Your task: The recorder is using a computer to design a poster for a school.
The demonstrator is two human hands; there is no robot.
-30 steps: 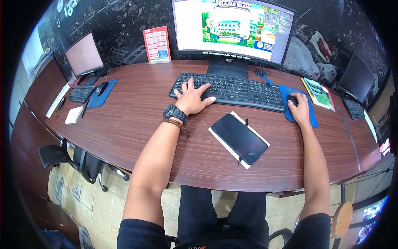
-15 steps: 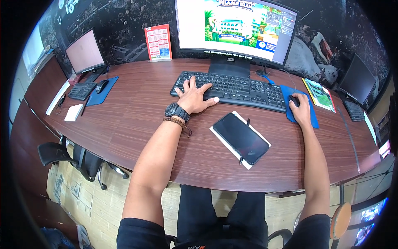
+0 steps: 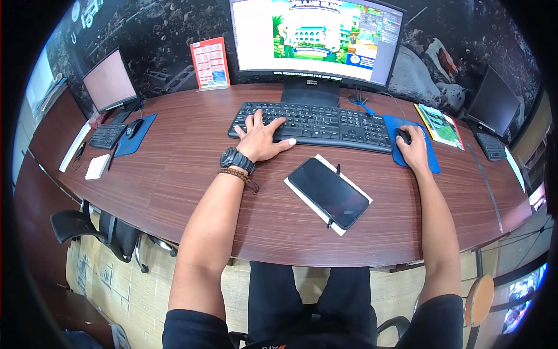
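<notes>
Matt black plastic keyboard (image 3: 314,124) on a smooth wood-grain desk (image 3: 174,174); glossy phone (image 3: 328,192).

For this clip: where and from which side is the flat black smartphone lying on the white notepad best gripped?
Judging by its pose, the flat black smartphone is best pinched across its two long edges from above. It lies screen-up and diagonal on the white notepad, between the left hand and right hand, leaving only thin sides to grip.

Curved dark wood desk (image 3: 174,168), dark speckled wall (image 3: 157,35) behind, pale plank-looking floor (image 3: 110,279), black office chair (image 3: 96,230) tucked left.
</notes>
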